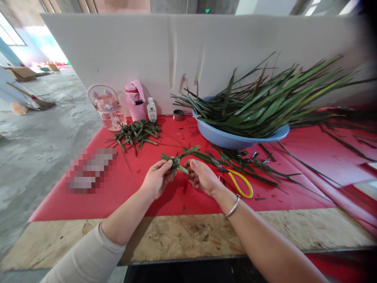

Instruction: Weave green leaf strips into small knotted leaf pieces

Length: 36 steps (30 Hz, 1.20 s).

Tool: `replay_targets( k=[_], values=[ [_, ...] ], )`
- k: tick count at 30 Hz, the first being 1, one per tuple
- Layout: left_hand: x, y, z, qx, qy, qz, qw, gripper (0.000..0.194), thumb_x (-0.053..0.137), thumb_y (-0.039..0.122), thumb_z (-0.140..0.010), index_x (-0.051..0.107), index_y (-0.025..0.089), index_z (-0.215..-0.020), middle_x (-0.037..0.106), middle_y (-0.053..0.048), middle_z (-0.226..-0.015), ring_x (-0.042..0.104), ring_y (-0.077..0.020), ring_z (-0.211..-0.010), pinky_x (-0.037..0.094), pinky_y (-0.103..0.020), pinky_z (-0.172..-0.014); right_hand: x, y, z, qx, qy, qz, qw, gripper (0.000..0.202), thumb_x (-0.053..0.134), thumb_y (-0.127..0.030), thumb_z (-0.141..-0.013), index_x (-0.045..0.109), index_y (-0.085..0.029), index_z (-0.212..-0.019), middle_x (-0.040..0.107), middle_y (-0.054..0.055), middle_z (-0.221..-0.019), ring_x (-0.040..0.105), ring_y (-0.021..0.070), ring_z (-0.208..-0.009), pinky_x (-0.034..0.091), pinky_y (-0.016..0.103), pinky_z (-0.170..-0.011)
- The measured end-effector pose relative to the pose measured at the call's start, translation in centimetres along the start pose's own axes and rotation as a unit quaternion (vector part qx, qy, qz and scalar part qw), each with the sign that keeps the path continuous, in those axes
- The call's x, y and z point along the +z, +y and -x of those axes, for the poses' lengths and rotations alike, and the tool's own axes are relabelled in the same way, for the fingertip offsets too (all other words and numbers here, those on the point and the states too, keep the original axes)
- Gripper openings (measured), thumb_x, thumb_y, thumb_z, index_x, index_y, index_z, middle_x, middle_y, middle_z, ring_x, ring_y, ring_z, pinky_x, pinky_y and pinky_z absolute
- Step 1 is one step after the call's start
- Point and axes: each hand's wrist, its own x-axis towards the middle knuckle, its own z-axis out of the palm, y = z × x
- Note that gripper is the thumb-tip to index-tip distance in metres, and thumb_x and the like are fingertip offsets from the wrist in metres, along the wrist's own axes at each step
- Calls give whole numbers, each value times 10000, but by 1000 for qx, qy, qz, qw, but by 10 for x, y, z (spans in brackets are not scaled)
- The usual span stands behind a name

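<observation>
My left hand [157,179] and my right hand [202,176] meet over the red table cover [123,184], both pinching a small folded piece of green leaf strips [178,161]. Loose ends of the strips stick out up and to the right. Yellow-handled scissors [235,179] lie just right of my right hand. A silver bangle [232,207] sits on my right wrist.
A blue basin [235,137] full of long green leaves stands behind the hands. A pile of cut leaf pieces [137,133] lies back left, near a pink-lidded jug [107,108], a pink bottle [134,100] and a small white bottle [151,110]. A white board backs the table.
</observation>
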Motion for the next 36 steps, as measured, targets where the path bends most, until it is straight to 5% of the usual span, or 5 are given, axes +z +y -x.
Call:
replay_targets(
  k=[5,11,23,29,36],
  values=[
    [0,-6,5,4,-46,-102,994,299,768,307,-574,657,146,-800,638,-9,-739,571,-87,-594,504,-194,-518,2,7,-7,-45,-18,-73,996,341,698,-456,-647,540,-189,-787,549,-50,-610,503,85,-511,390,187,-464],
    [-1,-1,5,-33,3,-88,996,383,663,509,-639,621,139,-731,537,23,-555,469,-61,-437,409,-173,-400,-4,7,-10,-110,25,-27,993,309,687,-446,-668,557,-185,-768,539,-46,-630,491,87,-548,403,199,-518],
    [2,1,5,14,-35,-150,988,272,797,283,-510,621,118,-636,587,18,-549,525,-66,-489,459,-189,-518,4,7,-8,-74,32,-107,991,305,676,-450,-675,514,-196,-728,490,-74,-503,425,79,-387,345,206,-379],
    [-3,8,0,4,-11,-75,997,229,765,247,-546,588,144,-648,550,45,-521,488,-54,-447,427,-172,-458,4,7,-2,-90,6,-67,994,327,643,-448,-711,598,-200,-920,601,-28,-646,533,108,-474,426,227,-415],
    [-11,10,-12,29,1,49,998,167,704,198,-643,597,165,-767,612,23,-662,568,-68,-576,456,-168,-550,1,3,2,-194,93,-59,975,226,679,-321,-696,635,-187,-874,619,-12,-632,541,92,-510,422,198,-444]
  ],
)
